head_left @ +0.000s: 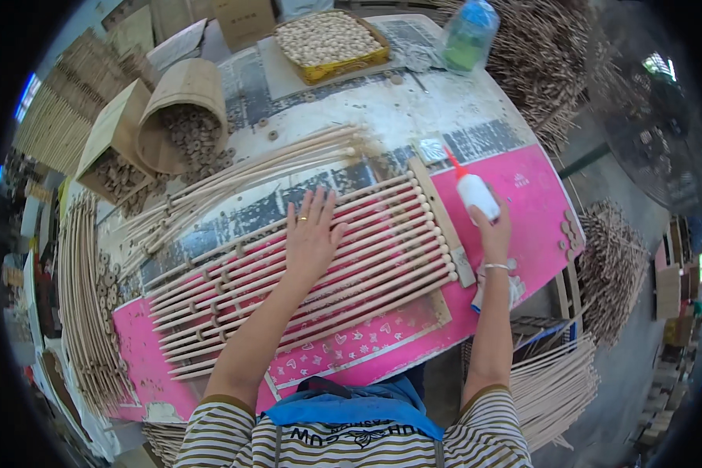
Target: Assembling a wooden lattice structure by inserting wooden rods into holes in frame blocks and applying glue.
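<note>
My left hand (312, 234) lies flat, fingers spread, on a row of wooden rods (366, 257) laid side by side on the pink-covered table (534, 210). The rods' right ends butt against a wooden strip (442, 218). My right hand (493, 232) grips a white glue bottle (476, 191) with a red nozzle, which points up and to the left near the far end of that strip. A ring is on my left hand and a bracelet on my right wrist.
Loose rods (249, 171) lie fanned behind the row. A wooden bucket (183, 109) and a cardboard box (113, 148) hold small wooden rings. A yellow tray of beads (327, 43) and a green bottle (468, 35) stand at the back. Rod bundles (558, 382) surround the table.
</note>
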Tool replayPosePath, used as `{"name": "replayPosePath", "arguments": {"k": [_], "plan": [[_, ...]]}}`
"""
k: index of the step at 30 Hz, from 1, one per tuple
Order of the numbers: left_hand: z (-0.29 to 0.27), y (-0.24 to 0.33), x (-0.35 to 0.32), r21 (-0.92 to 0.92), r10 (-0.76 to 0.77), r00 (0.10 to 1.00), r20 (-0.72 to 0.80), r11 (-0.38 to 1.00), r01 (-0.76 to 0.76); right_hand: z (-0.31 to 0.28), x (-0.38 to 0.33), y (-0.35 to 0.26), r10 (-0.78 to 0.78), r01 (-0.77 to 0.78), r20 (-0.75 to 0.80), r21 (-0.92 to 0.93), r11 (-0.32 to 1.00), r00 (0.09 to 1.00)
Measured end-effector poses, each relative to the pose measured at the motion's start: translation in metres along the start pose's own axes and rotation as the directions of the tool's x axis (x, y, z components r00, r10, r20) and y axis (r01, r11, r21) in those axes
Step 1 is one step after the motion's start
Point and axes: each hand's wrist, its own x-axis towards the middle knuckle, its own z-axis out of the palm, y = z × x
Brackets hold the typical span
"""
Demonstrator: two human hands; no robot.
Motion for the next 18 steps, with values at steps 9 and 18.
{"name": "replayPosePath", "arguments": {"k": [9, 18], "plan": [[-0.003, -0.005, -0.007, -0.042, -0.009, 0.998, -0.058, 0.999, 0.006, 0.025, -0.03, -0.086, 0.068, -0.09, 0.289, 0.061, 0.994, 0.955], [-0.009, -0.003, -0.006, -0.055, -0.019, 0.999, -0.035, 0.998, 0.017, 0.033, -0.028, -0.087, -0.073, 0.113, 0.276, -0.132, 0.985, 0.958]]}}
